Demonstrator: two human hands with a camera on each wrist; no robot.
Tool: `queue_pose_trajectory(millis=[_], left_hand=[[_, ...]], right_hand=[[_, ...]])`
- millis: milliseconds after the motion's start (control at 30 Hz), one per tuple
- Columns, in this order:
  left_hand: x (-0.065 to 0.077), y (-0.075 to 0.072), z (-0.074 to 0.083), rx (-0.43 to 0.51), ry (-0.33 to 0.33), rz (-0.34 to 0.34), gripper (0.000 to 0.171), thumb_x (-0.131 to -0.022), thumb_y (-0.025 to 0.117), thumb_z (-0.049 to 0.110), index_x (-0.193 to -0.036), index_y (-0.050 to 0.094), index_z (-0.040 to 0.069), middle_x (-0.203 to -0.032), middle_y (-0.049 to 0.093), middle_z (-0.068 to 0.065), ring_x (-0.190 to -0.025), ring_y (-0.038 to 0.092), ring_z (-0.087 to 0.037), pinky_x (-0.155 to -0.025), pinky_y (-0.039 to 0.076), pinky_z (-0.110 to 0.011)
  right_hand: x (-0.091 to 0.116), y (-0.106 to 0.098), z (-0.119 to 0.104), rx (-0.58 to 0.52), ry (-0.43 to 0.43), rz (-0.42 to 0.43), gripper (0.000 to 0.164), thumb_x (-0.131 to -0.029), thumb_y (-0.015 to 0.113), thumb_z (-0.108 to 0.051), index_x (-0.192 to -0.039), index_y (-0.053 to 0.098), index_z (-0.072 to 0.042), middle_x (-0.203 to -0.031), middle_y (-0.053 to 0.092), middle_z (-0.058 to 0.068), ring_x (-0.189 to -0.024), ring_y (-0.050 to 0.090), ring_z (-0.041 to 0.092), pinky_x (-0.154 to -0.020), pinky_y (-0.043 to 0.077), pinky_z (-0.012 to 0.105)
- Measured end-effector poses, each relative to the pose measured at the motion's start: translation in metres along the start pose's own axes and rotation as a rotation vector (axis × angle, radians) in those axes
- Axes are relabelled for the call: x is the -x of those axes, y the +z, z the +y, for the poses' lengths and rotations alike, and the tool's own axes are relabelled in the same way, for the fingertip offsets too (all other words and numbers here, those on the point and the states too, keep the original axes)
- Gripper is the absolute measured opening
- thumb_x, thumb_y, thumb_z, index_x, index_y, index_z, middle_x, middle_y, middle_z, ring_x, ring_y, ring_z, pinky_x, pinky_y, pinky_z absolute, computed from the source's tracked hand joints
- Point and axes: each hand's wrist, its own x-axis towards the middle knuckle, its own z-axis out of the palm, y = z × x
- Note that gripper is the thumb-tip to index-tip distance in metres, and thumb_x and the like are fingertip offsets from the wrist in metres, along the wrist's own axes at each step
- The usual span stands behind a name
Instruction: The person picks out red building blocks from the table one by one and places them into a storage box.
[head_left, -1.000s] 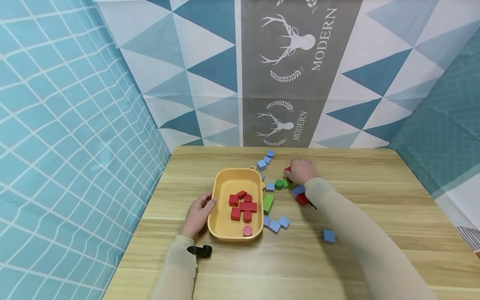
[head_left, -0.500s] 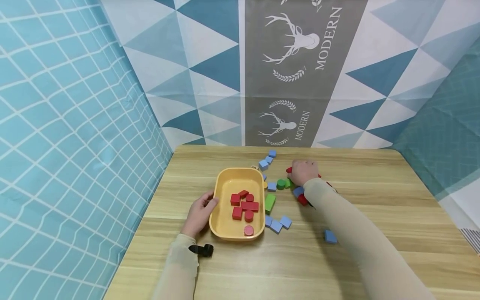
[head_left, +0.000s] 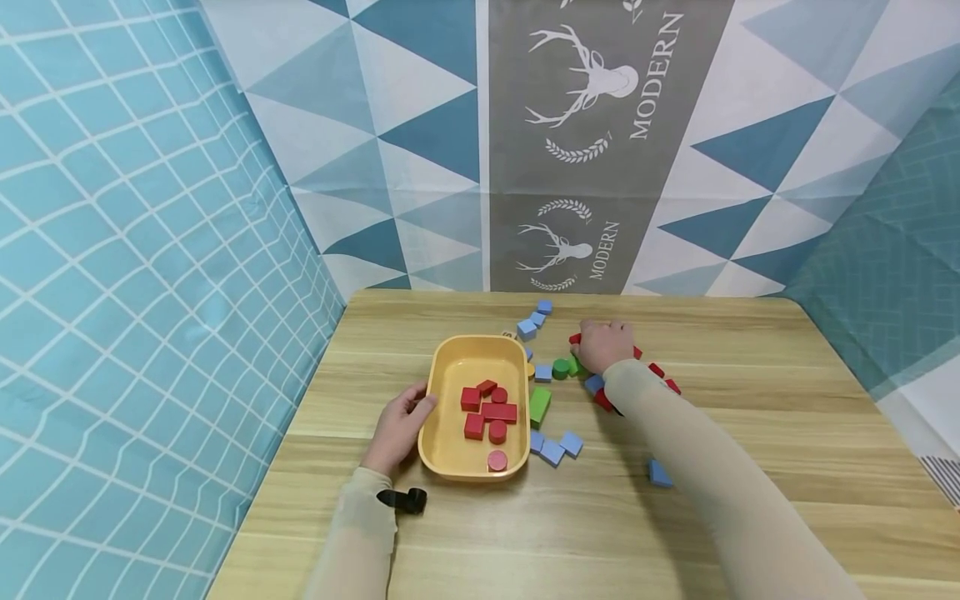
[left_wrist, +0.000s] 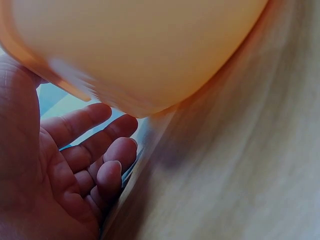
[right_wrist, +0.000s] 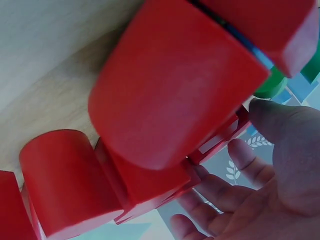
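Note:
My left hand (head_left: 397,427) holds a yellow tray (head_left: 480,346) by its left side, thumb over the rim and fingers loosely bent at the outer wall (left_wrist: 145,55). Several red blocks (head_left: 498,412) lie inside, some round, some square-edged. Toward the back right, my right hand (head_left: 606,343) reaches down among more blocks. The right wrist view has its thumb and fingers around a small red block (right_wrist: 220,137). Close beside that block are a large rounded red block (right_wrist: 175,85) and a red cylinder (right_wrist: 67,182). In the head view the hand hides most of these.
Green blocks (head_left: 539,407) and blue blocks (head_left: 552,452) lie along the tray's right side. More blue ones (head_left: 527,330) trail toward the back edge. A lone blue block (head_left: 660,472) sits near the right forearm. Red pieces (head_left: 672,386) lie beyond that arm.
My right hand and forearm have shifted slightly left, and nearby red, green and blue blocks have moved a little with them. Red pieces right of the forearm now show. The left hand keeps its hold.

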Motion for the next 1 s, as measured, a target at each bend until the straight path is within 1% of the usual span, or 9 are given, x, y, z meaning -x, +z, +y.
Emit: queue_pose_trajectory(millis=[133,233,367,500,567,633,767,900,1000], left_hand=[[0.000,0.000,0.000,-0.003,0.000,0.003,0.046,-0.108,0.064,0.030,-0.149,0.063,0.009,-0.126,0.075,-0.018,-0.110,0.070,-0.026,-0.088,0.057,-0.026],[0.001,0.000,0.000,-0.003,-0.003,0.002,0.047,-0.108,0.064,0.030,-0.150,0.062,0.009,-0.126,0.074,-0.018,-0.110,0.070,-0.025,-0.088,0.057,-0.026],[0.002,-0.001,0.001,-0.004,-0.005,0.004,0.049,-0.108,0.063,0.031,-0.152,0.060,0.008,-0.127,0.074,-0.020,-0.111,0.070,-0.026,-0.088,0.058,-0.026],[0.002,-0.002,0.001,0.005,-0.011,0.007,0.049,-0.108,0.063,0.031,-0.152,0.060,0.008,-0.129,0.073,-0.021,-0.113,0.070,-0.028,-0.090,0.059,-0.028],[0.002,-0.002,0.001,0.011,-0.011,0.006,0.048,-0.108,0.063,0.030,-0.151,0.060,0.008,-0.130,0.073,-0.021,-0.114,0.070,-0.028,-0.091,0.058,-0.028],[0.002,-0.002,0.001,0.014,-0.009,0.008,0.048,-0.108,0.063,0.029,-0.151,0.061,0.008,-0.129,0.074,-0.021,-0.113,0.071,-0.029,-0.090,0.058,-0.028],[0.001,0.000,0.001,0.013,-0.001,0.003,0.048,-0.108,0.064,0.029,-0.150,0.061,0.008,-0.127,0.074,-0.021,-0.110,0.073,-0.028,-0.086,0.059,-0.026],[0.000,0.001,0.001,0.008,0.000,-0.001,0.049,-0.107,0.064,0.031,-0.150,0.061,0.007,-0.125,0.075,-0.021,-0.108,0.073,-0.027,-0.086,0.058,-0.026],[0.000,0.000,0.001,0.009,-0.005,0.002,0.050,-0.107,0.064,0.033,-0.151,0.061,0.009,-0.125,0.075,-0.020,-0.108,0.072,-0.026,-0.087,0.059,-0.027]], right_hand=[[-0.001,0.000,-0.001,0.010,-0.009,0.014,0.055,-0.104,0.064,-0.040,-0.144,0.059,-0.003,-0.132,0.071,0.029,-0.128,0.057,0.054,-0.114,0.040,0.065],[-0.002,-0.002,-0.004,-0.042,-0.021,0.026,0.047,-0.100,0.064,-0.042,-0.125,0.066,-0.003,-0.115,0.075,0.025,-0.120,0.059,0.051,-0.110,0.042,0.064],[-0.002,-0.019,-0.023,-0.213,-0.043,0.063,0.036,-0.096,0.067,-0.044,-0.100,0.066,-0.008,-0.091,0.072,0.014,-0.096,0.061,0.039,-0.091,0.049,0.054],[0.009,-0.038,-0.063,-0.421,-0.127,0.142,0.036,-0.097,0.068,-0.046,-0.109,0.065,-0.012,-0.099,0.069,0.007,-0.085,0.061,0.027,-0.075,0.053,0.042],[0.019,-0.042,-0.087,-0.510,-0.222,0.168,0.038,-0.098,0.069,-0.045,-0.118,0.065,-0.014,-0.109,0.070,0.006,-0.091,0.065,0.025,-0.078,0.057,0.040],[0.031,-0.042,-0.108,-0.558,-0.342,0.149,0.041,-0.098,0.072,-0.044,-0.124,0.065,-0.014,-0.118,0.071,0.008,-0.100,0.068,0.026,-0.083,0.059,0.041],[0.049,-0.024,-0.135,-0.483,-0.504,0.086,0.039,-0.099,0.072,-0.043,-0.124,0.063,-0.016,-0.123,0.071,0.010,-0.097,0.067,0.022,-0.084,0.060,0.038],[0.057,0.001,-0.140,-0.358,-0.514,0.069,0.038,-0.100,0.072,-0.045,-0.123,0.062,-0.016,-0.112,0.068,0.004,-0.082,0.060,0.013,-0.075,0.056,0.030],[0.058,0.009,-0.141,-0.306,-0.506,0.076,0.039,-0.100,0.071,-0.046,-0.123,0.062,-0.016,-0.105,0.065,0.001,-0.080,0.058,0.013,-0.073,0.054,0.029]])
